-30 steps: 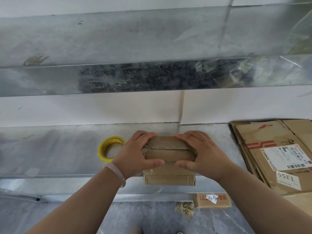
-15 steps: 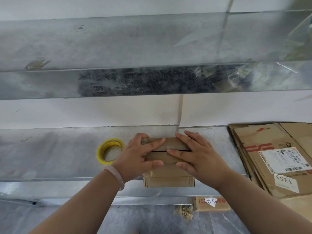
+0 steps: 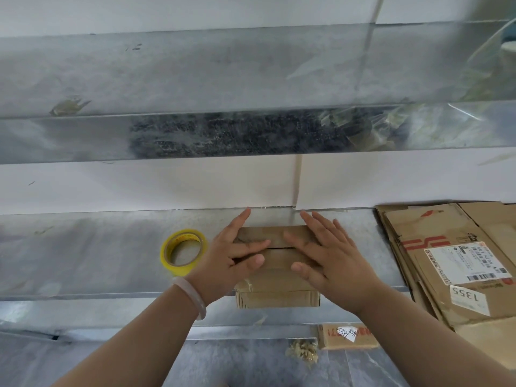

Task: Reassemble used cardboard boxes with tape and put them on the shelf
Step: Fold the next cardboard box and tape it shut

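A small brown cardboard box sits at the front edge of the metal shelf, its two top flaps folded down with a seam between them. My left hand lies flat on the left part of the flaps, fingers straight and pressing. My right hand presses the right part the same way, fingers spread. A roll of yellow tape lies flat on the shelf just left of my left hand.
A stack of flattened cardboard boxes with shipping labels fills the shelf's right end. An upper metal shelf runs overhead. Below, on the floor, lie a small labelled carton and a crumpled scrap.
Both hands went from curling over the box's ends to lying flat with straight fingers on the closed flaps. The box has been pushed slightly back.
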